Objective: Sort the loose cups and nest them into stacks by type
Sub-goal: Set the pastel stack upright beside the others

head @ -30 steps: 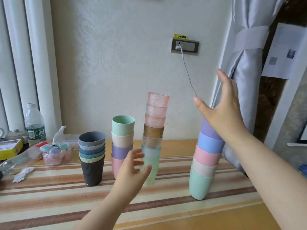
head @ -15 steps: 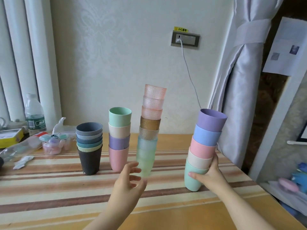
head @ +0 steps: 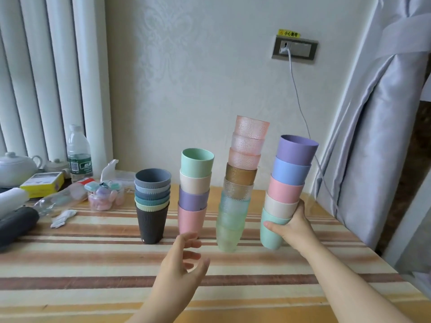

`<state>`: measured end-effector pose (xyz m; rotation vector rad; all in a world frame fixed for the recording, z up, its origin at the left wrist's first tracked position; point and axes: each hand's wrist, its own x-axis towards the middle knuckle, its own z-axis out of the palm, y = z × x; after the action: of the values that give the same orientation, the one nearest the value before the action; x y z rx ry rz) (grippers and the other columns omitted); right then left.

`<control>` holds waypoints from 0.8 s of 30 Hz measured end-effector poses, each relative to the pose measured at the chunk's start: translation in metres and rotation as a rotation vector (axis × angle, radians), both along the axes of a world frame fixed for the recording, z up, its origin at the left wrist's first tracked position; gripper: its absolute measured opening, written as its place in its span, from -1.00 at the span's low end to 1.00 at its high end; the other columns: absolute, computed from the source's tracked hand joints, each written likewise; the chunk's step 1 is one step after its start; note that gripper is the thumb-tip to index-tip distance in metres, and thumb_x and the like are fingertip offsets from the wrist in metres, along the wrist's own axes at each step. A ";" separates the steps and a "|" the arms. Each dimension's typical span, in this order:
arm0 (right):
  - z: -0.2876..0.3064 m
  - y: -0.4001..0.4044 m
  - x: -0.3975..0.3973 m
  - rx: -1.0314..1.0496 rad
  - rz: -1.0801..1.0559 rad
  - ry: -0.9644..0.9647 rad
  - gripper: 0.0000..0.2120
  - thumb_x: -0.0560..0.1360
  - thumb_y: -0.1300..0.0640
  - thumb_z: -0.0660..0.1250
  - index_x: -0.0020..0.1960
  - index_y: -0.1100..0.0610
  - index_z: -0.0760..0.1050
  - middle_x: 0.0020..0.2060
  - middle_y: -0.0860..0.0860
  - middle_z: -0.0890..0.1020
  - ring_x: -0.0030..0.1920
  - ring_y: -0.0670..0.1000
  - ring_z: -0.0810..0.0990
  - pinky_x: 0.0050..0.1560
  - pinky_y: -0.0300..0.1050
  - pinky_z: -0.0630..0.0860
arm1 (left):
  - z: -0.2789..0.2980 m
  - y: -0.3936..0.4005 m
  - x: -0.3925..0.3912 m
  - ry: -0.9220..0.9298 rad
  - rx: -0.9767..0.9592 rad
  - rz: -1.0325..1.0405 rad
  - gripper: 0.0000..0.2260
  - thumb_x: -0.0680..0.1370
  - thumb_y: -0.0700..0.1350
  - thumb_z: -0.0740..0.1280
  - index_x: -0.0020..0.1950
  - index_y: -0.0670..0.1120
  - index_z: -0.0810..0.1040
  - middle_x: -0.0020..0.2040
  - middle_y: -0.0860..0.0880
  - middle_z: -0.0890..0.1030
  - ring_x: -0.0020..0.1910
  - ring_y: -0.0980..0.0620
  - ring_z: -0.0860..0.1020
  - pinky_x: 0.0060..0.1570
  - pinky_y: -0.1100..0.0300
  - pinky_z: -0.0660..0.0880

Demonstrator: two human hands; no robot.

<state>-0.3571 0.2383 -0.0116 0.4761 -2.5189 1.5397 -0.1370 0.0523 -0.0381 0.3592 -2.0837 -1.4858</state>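
Four nested cup stacks stand in a row on the striped table point(head: 93, 264). At the left is a stack of ribbed dark cups point(head: 152, 206). Beside it stands a pastel stack point(head: 195, 190) topped by a mint cup, then a tall stack of textured clear cups point(head: 240, 183). At the right, a taller pastel stack point(head: 286, 190) with a purple cup on top leans slightly right. My right hand point(head: 293, 226) grips this stack's mint bottom cup. My left hand point(head: 184, 262) hovers in front of the middle stacks, fingers apart, holding nothing.
Clutter fills the left end: a water bottle point(head: 78, 152), a white teapot point(head: 16, 167), a yellow box point(head: 43, 184), a jar of clips point(head: 103, 197), a dark roll point(head: 16, 223). A grey curtain point(head: 377, 136) and a charging cable point(head: 303, 117) hang close behind the right stack.
My right hand came down from the top of the right pastel stack and closed around its bottom cup, then shifted the stack leftward. My left hand lowered a little and stayed open.
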 end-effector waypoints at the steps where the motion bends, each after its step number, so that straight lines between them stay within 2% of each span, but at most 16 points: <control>1: -0.001 -0.006 -0.002 0.010 0.004 -0.005 -0.18 0.16 0.16 0.59 0.24 0.03 0.16 0.05 0.01 0.52 0.03 0.10 0.52 0.00 -0.07 0.43 | -0.001 -0.003 0.001 0.000 -0.006 0.003 -0.59 0.41 -0.24 0.42 0.06 0.19 0.39 -0.02 0.10 0.58 -0.15 0.15 0.57 -0.09 0.10 0.54; 6: -0.015 -0.023 -0.010 -0.005 0.007 -0.035 -0.16 0.15 0.18 0.59 0.25 0.04 0.17 0.05 0.02 0.53 0.02 0.11 0.53 0.01 -0.05 0.45 | -0.006 -0.015 0.002 -0.009 -0.018 0.027 -0.59 0.40 -0.27 0.40 0.08 0.15 0.39 -0.02 0.08 0.59 -0.12 0.19 0.57 -0.06 0.14 0.54; 12: -0.023 -0.020 -0.012 -0.036 0.003 -0.041 -0.17 0.17 0.16 0.59 0.28 0.04 0.18 0.05 0.00 0.54 0.04 0.10 0.53 0.06 -0.01 0.47 | -0.011 -0.015 -0.001 -0.043 -0.028 0.027 -0.57 0.41 -0.25 0.40 0.06 0.21 0.35 -0.02 0.11 0.58 -0.09 0.24 0.55 -0.07 0.16 0.55; 18: -0.029 -0.019 -0.010 -0.073 0.029 -0.082 -0.25 0.20 0.21 0.57 0.27 0.09 0.25 0.06 0.02 0.57 0.03 0.08 0.55 0.05 -0.06 0.45 | -0.012 -0.012 -0.002 -0.068 -0.024 0.012 -0.57 0.41 -0.24 0.41 0.04 0.22 0.35 -0.02 0.11 0.57 -0.11 0.26 0.54 -0.08 0.17 0.55; 22: -0.032 -0.017 -0.011 -0.087 0.050 -0.126 -0.28 0.18 0.18 0.59 0.23 0.09 0.29 0.08 0.04 0.60 0.06 0.08 0.57 0.11 0.05 0.50 | -0.012 -0.012 -0.001 -0.078 -0.033 0.016 -0.59 0.41 -0.23 0.40 0.03 0.21 0.35 -0.03 0.09 0.57 -0.12 0.26 0.54 -0.11 0.19 0.54; 24: -0.033 -0.017 -0.010 -0.096 0.070 -0.134 -0.30 0.20 0.18 0.58 0.22 0.11 0.30 0.08 0.05 0.60 0.06 0.08 0.58 0.11 0.05 0.50 | -0.012 -0.012 0.000 -0.086 -0.032 0.014 -0.59 0.41 -0.22 0.40 0.03 0.22 0.34 -0.04 0.08 0.57 -0.13 0.20 0.56 -0.13 0.22 0.53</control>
<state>-0.3667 0.2214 -0.0444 0.4665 -2.5357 1.7648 -0.1372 0.0407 -0.0500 0.4314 -2.1655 -1.4508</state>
